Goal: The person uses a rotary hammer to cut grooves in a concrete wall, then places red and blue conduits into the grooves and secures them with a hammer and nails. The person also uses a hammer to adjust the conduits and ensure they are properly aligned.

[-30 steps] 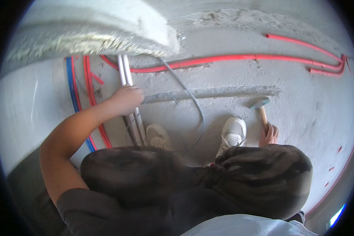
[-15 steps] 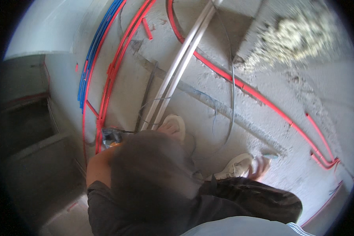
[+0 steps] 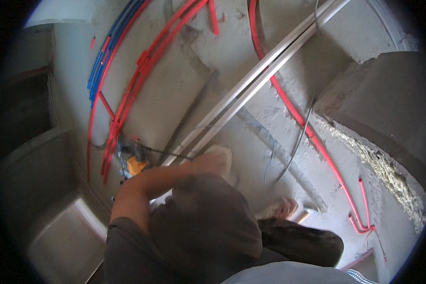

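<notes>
I am squatting, with my dark-covered left knee (image 3: 213,217) hiding part of the view. My left arm bends around it, and my left hand (image 3: 209,163) lies at my left shoe (image 3: 225,155), close to two long white strips (image 3: 232,102); its fingers are too unclear to read. By the other shoe, my right hand (image 3: 287,208) has curled fingers, and what they may hold is hidden. Just right of it shows a hammer (image 3: 303,217) with a pale handle and grey head, partly behind my right knee (image 3: 312,241). Contact between hand and handle is unclear.
An orange and black power tool (image 3: 135,164) with a dark cord stands left of my arm. Red pipes (image 3: 142,75) and blue pipes (image 3: 104,57) run at the left; another red pipe (image 3: 312,137) crosses at right. A grey cable (image 3: 296,149) trails near rubble (image 3: 388,170).
The view has swung, shifting the floor down and left at the right side. My right hand, blurred beside the hammer before, is now left of it, nearer the shoe. More of my left forearm shows.
</notes>
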